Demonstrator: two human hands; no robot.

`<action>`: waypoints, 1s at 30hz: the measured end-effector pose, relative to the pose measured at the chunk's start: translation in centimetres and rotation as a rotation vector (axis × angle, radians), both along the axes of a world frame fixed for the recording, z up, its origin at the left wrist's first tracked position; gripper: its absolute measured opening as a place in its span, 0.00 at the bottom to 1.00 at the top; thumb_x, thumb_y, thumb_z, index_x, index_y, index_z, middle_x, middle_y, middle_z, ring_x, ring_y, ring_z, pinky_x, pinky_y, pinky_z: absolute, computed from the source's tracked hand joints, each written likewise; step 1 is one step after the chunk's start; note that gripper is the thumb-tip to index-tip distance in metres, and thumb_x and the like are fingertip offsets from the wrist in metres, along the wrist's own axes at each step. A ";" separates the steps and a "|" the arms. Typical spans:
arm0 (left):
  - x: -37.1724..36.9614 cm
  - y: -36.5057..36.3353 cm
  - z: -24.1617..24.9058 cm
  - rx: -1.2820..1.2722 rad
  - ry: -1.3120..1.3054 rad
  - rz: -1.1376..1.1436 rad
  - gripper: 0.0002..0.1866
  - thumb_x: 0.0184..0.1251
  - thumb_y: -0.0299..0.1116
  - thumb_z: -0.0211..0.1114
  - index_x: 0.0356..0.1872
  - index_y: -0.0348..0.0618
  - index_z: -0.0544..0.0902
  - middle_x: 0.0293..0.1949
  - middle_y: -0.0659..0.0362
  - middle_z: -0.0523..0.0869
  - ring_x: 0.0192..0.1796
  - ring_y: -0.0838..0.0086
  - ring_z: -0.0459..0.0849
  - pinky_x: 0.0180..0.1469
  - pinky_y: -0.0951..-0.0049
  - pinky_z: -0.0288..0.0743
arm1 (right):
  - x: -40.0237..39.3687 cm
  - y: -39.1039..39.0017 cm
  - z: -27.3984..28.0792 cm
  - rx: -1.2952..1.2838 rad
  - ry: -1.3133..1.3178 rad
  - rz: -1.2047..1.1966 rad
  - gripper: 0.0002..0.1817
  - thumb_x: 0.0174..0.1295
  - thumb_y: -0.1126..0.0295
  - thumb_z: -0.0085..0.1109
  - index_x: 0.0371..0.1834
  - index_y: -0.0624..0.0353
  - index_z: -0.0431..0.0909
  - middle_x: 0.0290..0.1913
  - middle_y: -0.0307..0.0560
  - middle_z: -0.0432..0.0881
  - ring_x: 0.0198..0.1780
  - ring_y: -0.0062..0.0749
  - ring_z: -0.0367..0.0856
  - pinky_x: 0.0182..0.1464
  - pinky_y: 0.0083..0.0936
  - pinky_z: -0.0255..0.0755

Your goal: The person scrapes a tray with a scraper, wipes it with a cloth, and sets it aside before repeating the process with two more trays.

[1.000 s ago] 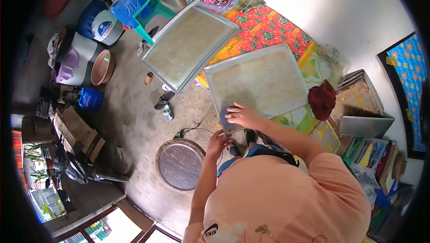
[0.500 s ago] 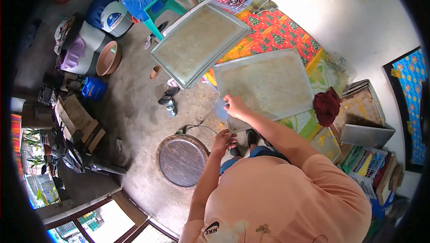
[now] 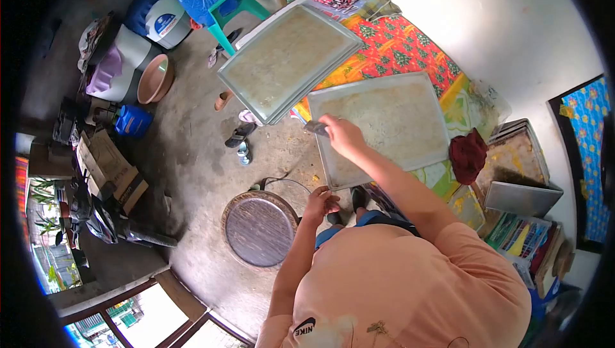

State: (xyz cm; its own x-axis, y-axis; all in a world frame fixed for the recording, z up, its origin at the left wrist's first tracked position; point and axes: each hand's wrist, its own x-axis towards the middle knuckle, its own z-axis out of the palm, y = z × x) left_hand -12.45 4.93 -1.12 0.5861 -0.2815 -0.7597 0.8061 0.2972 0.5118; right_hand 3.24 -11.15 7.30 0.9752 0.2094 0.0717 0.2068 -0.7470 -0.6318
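Observation:
My right hand [image 3: 341, 135] is closed round a small dark flat scraper [image 3: 316, 128], over the left edge of a metal tray [image 3: 391, 120] lying on the covered table. At the tray's near left corner, my left hand [image 3: 321, 205] has its fingers curled close to the rim; whether they grip it is unclear. A stack of similar trays [image 3: 291, 59] rests further back on the table, to the left. Beside the tray's right edge lies a dark red cloth [image 3: 467, 156].
A round stool [image 3: 260, 230] stands on the floor to the left. Further off are a teal chair [image 3: 240, 9], a brown basin [image 3: 155, 79] and slippers [image 3: 240, 135]. More trays [image 3: 516, 156] lean at the right, above a crate of items [image 3: 519, 236].
My right hand has moved up and slightly right along the tray's left side, and the scraper in it has turned to show a darker face. My left hand has hardly moved.

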 end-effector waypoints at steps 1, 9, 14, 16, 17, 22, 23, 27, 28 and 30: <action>-0.1 0.1 0.0 -0.018 0.002 -0.003 0.20 0.70 0.30 0.55 0.61 0.36 0.67 0.40 0.49 0.84 0.29 0.68 0.84 0.34 0.67 0.84 | -0.1 0.4 -0.6 -0.068 -0.047 0.099 0.16 0.57 0.74 0.59 0.50 0.51 0.74 0.38 0.51 0.83 0.38 0.48 0.84 0.38 0.42 0.75; -0.4 0.6 0.5 0.065 -0.006 0.062 0.26 0.65 0.26 0.55 0.65 0.34 0.66 0.48 0.47 0.80 0.39 0.63 0.85 0.36 0.62 0.85 | -1.3 -3.3 -0.6 -0.071 0.177 -0.160 0.18 0.60 0.66 0.58 0.54 0.52 0.76 0.45 0.50 0.83 0.49 0.50 0.80 0.50 0.45 0.73; 0.9 0.3 3.1 -0.112 0.019 0.056 0.29 0.65 0.25 0.55 0.68 0.34 0.62 0.50 0.48 0.80 0.44 0.61 0.85 0.43 0.63 0.84 | -1.4 -7.0 -4.5 -0.170 0.117 -0.234 0.32 0.50 0.51 0.71 0.56 0.54 0.74 0.50 0.52 0.81 0.53 0.51 0.77 0.54 0.42 0.74; 1.2 0.1 2.8 -0.143 0.012 0.034 0.30 0.64 0.24 0.54 0.69 0.33 0.61 0.50 0.47 0.80 0.46 0.60 0.85 0.45 0.62 0.84 | -2.1 -6.2 -4.5 -0.240 0.228 -0.137 0.36 0.44 0.48 0.74 0.55 0.51 0.73 0.51 0.50 0.80 0.54 0.50 0.76 0.54 0.46 0.72; 1.3 0.1 2.3 -0.142 0.007 0.026 0.31 0.63 0.23 0.54 0.69 0.33 0.60 0.50 0.46 0.80 0.47 0.60 0.85 0.46 0.62 0.83 | -2.7 -6.0 -4.6 -0.246 0.212 -0.068 0.36 0.43 0.49 0.74 0.56 0.49 0.73 0.51 0.50 0.80 0.55 0.49 0.76 0.55 0.46 0.71; 1.0 0.3 2.2 -0.185 0.008 0.052 0.36 0.57 0.18 0.53 0.70 0.33 0.57 0.51 0.43 0.80 0.50 0.58 0.84 0.48 0.61 0.83 | -5.5 -4.8 -3.9 -0.307 0.018 0.291 0.35 0.40 0.53 0.76 0.56 0.42 0.75 0.49 0.43 0.81 0.56 0.41 0.75 0.54 0.41 0.69; 1.0 0.3 2.3 -0.191 0.006 0.055 0.36 0.56 0.18 0.52 0.70 0.33 0.56 0.51 0.43 0.80 0.50 0.58 0.84 0.48 0.61 0.83 | -5.7 -4.8 -3.6 -0.320 -0.027 0.359 0.35 0.40 0.53 0.76 0.56 0.41 0.75 0.49 0.42 0.81 0.56 0.40 0.75 0.54 0.40 0.68; 1.1 0.2 2.4 -0.162 0.014 0.053 0.36 0.54 0.18 0.53 0.69 0.36 0.58 0.53 0.43 0.79 0.51 0.56 0.84 0.48 0.58 0.83 | -6.0 -4.7 -2.7 -0.375 0.044 0.498 0.35 0.40 0.55 0.76 0.56 0.40 0.75 0.48 0.39 0.81 0.57 0.37 0.74 0.53 0.38 0.68; 1.1 0.2 2.3 -0.152 0.020 0.048 0.36 0.54 0.18 0.53 0.69 0.36 0.58 0.54 0.44 0.78 0.52 0.56 0.83 0.48 0.58 0.83 | -6.0 -4.8 -2.6 -0.368 0.037 0.501 0.34 0.40 0.55 0.76 0.56 0.41 0.75 0.48 0.40 0.81 0.57 0.38 0.74 0.53 0.39 0.68; 1.2 0.2 2.7 -0.132 0.030 0.038 0.36 0.54 0.18 0.54 0.69 0.37 0.59 0.56 0.45 0.77 0.54 0.57 0.81 0.50 0.56 0.82 | -5.9 -5.1 -2.3 -0.353 0.024 0.507 0.33 0.42 0.55 0.75 0.56 0.43 0.75 0.48 0.42 0.81 0.56 0.40 0.75 0.53 0.41 0.68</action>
State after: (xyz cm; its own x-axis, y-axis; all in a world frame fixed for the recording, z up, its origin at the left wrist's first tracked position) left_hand -11.24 5.12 1.55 0.5756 -0.3578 -0.7353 0.8074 0.3910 0.4418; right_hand -2.70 -16.27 4.97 0.7482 0.6547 -0.1072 0.5802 -0.7241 -0.3730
